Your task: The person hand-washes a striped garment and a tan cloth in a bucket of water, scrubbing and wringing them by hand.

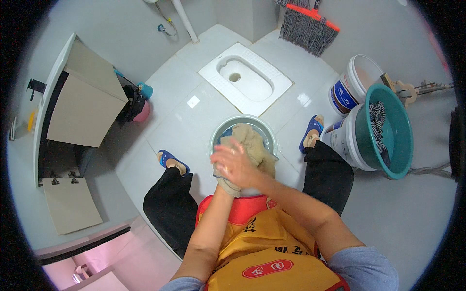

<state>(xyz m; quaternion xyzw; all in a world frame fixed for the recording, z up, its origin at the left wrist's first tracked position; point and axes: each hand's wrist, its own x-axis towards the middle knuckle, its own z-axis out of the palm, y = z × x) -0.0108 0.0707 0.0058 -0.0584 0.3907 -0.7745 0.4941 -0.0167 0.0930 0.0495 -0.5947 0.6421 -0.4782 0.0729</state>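
A soaked beige cloth (251, 143), perhaps a garment, hangs partly in a pale green basin (214, 135) between my feet and drapes over its right rim. Water and a blue piece show inside the basin. My left hand is hidden in the cloth, which wraps down to the left wrist (225, 192). Across the top of that wrapped part lies my right hand (233, 165), wet and blurred, its fingers somewhat apart. How the left fingers are set under the fabric cannot be seen.
A white squat toilet (251, 78) is set in the tiled floor beyond the basin. At right, a teal tub (397, 134) with striped fabric rests by white buckets (346, 91). A grey mop (309, 31) leans behind. At left are a cabinet (83, 105) and a pink bin (142, 112).
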